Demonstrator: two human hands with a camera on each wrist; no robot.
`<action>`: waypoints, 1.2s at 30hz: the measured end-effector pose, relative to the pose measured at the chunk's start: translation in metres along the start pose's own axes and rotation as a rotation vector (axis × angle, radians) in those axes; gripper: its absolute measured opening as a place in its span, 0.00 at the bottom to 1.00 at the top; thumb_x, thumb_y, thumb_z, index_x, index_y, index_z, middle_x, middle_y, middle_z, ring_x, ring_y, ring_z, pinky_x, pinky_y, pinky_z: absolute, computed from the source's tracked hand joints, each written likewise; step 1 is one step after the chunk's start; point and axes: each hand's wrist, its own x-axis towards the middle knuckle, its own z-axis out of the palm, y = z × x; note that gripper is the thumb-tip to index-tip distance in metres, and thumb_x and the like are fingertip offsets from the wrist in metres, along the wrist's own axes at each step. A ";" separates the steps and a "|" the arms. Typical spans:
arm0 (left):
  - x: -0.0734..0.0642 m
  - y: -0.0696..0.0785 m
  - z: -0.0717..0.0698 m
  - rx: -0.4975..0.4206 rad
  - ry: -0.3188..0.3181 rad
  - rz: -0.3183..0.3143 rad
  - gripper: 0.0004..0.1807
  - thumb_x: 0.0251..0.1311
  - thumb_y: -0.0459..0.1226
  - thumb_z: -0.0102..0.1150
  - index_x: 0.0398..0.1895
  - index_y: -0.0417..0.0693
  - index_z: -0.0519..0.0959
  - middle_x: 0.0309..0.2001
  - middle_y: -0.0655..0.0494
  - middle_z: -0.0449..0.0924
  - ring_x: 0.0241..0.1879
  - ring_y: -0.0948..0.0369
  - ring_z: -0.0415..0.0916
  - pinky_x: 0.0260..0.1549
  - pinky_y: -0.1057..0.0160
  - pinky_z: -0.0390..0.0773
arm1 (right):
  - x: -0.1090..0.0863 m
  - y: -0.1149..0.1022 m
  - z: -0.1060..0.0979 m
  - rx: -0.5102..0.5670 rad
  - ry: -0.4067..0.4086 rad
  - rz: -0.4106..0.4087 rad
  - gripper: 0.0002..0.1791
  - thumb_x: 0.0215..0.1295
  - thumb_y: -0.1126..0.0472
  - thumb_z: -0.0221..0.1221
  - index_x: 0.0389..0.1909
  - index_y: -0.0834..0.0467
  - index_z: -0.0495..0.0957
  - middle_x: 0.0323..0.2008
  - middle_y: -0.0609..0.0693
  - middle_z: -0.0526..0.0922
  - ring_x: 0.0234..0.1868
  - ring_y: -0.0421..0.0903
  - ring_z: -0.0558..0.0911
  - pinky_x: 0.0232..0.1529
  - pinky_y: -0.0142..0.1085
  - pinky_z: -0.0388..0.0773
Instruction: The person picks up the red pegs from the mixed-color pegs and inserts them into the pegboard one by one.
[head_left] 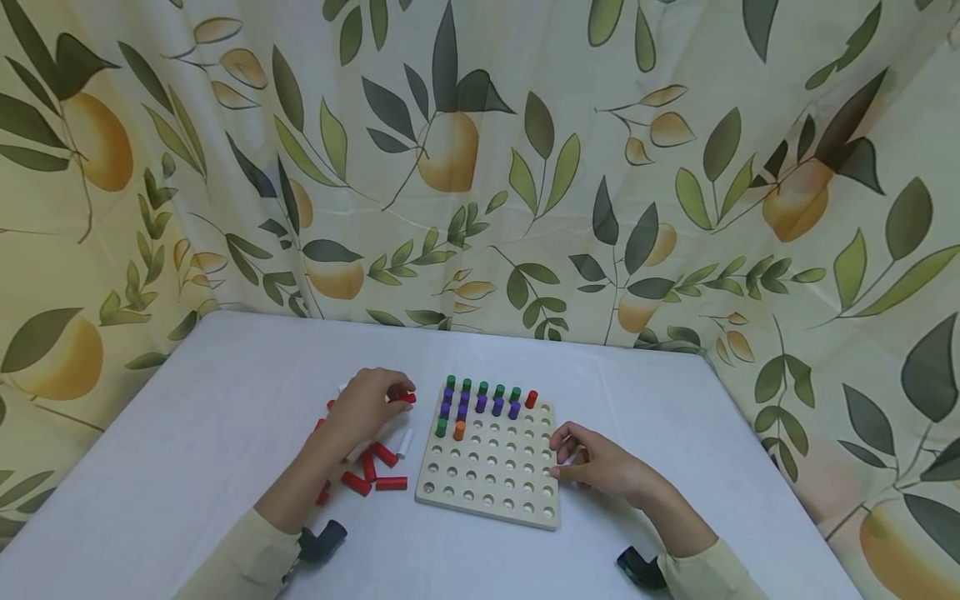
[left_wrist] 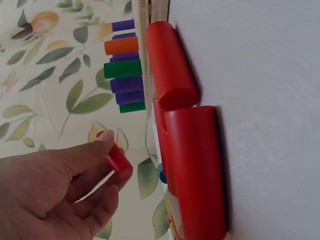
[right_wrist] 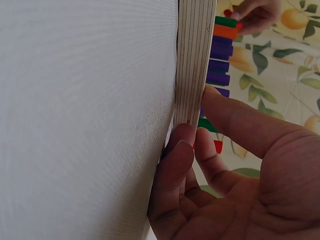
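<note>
My left hand [head_left: 363, 412] is above the loose pegs left of the wooden pegboard [head_left: 487, 513]. Between thumb and fingers it pinches a red peg [left_wrist: 119, 162], held off the table. My right hand [head_left: 603, 468] grips the board's right edge; in the right wrist view the thumb [right_wrist: 235, 117] lies at the upper face and curled fingers touch the side. Green pegs [head_left: 483, 387] and one red peg [head_left: 532, 399] stand in the back row. Purple pegs [head_left: 481, 404] stand in front of them, then a green peg [head_left: 441, 427] and an orange peg [head_left: 459, 431]. The nearer holes are bare.
Several red pegs [head_left: 392, 483] and a white peg [head_left: 405, 443] lie loose left of the board, partly hidden by my left arm. A white cloth [head_left: 637, 392] covers the table. Behind it hangs a leaf-and-fruit patterned curtain [head_left: 555, 250].
</note>
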 end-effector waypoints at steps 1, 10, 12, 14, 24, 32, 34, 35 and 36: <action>0.000 0.001 -0.001 -0.009 -0.002 0.008 0.14 0.57 0.31 0.76 0.48 0.45 0.89 0.36 0.57 0.85 0.40 0.56 0.78 0.44 0.53 0.79 | 0.000 0.000 0.000 0.001 -0.001 -0.001 0.21 0.63 0.61 0.72 0.51 0.58 0.73 0.41 0.55 0.74 0.33 0.49 0.71 0.29 0.35 0.72; 0.005 0.010 -0.005 -0.055 -0.007 0.024 0.13 0.59 0.33 0.76 0.48 0.46 0.90 0.37 0.60 0.86 0.43 0.56 0.78 0.47 0.53 0.78 | 0.000 0.002 -0.001 -0.001 0.001 -0.004 0.20 0.63 0.62 0.72 0.50 0.59 0.73 0.40 0.55 0.74 0.33 0.49 0.72 0.29 0.35 0.72; 0.008 0.014 -0.005 -0.083 -0.008 0.027 0.13 0.59 0.33 0.75 0.48 0.47 0.90 0.38 0.61 0.86 0.46 0.56 0.78 0.50 0.52 0.77 | 0.000 0.002 -0.001 -0.002 0.002 -0.003 0.20 0.63 0.62 0.72 0.50 0.59 0.73 0.40 0.55 0.74 0.33 0.49 0.72 0.29 0.35 0.72; 0.011 0.018 -0.006 -0.108 -0.006 0.031 0.12 0.59 0.33 0.75 0.47 0.48 0.90 0.39 0.61 0.87 0.47 0.56 0.79 0.51 0.51 0.77 | -0.001 0.002 -0.001 -0.003 0.003 -0.002 0.20 0.63 0.62 0.72 0.50 0.59 0.73 0.40 0.55 0.74 0.33 0.49 0.72 0.29 0.35 0.72; 0.025 0.040 0.004 -0.247 -0.009 0.028 0.10 0.61 0.31 0.73 0.45 0.48 0.89 0.36 0.62 0.86 0.45 0.57 0.82 0.49 0.54 0.81 | 0.000 0.000 0.001 -0.008 0.008 0.023 0.20 0.63 0.62 0.72 0.51 0.58 0.73 0.41 0.55 0.74 0.35 0.50 0.72 0.30 0.35 0.72; 0.037 0.057 0.017 -0.311 -0.023 0.046 0.09 0.61 0.32 0.73 0.44 0.47 0.89 0.37 0.61 0.87 0.43 0.58 0.83 0.49 0.55 0.82 | 0.001 0.002 0.000 -0.012 0.006 0.023 0.20 0.63 0.61 0.72 0.51 0.58 0.73 0.41 0.55 0.74 0.35 0.50 0.71 0.29 0.35 0.72; 0.040 0.058 0.021 -0.329 -0.036 0.046 0.08 0.62 0.32 0.73 0.44 0.48 0.89 0.37 0.61 0.87 0.42 0.59 0.83 0.48 0.56 0.82 | 0.001 0.002 0.000 -0.014 0.008 0.022 0.20 0.63 0.61 0.72 0.51 0.57 0.73 0.41 0.54 0.74 0.35 0.50 0.71 0.29 0.34 0.72; 0.042 0.059 0.023 -0.339 -0.042 0.043 0.08 0.62 0.32 0.73 0.44 0.48 0.89 0.37 0.61 0.87 0.41 0.60 0.83 0.48 0.56 0.82 | 0.001 0.003 0.000 -0.014 0.007 0.020 0.20 0.63 0.61 0.72 0.51 0.57 0.74 0.41 0.54 0.74 0.35 0.50 0.71 0.29 0.34 0.72; 0.044 0.059 0.026 -0.350 -0.045 0.042 0.08 0.62 0.33 0.72 0.44 0.48 0.89 0.36 0.61 0.87 0.40 0.61 0.83 0.47 0.57 0.82 | 0.002 0.002 0.000 -0.014 0.006 0.020 0.20 0.63 0.61 0.72 0.51 0.57 0.74 0.41 0.54 0.75 0.34 0.50 0.71 0.29 0.34 0.72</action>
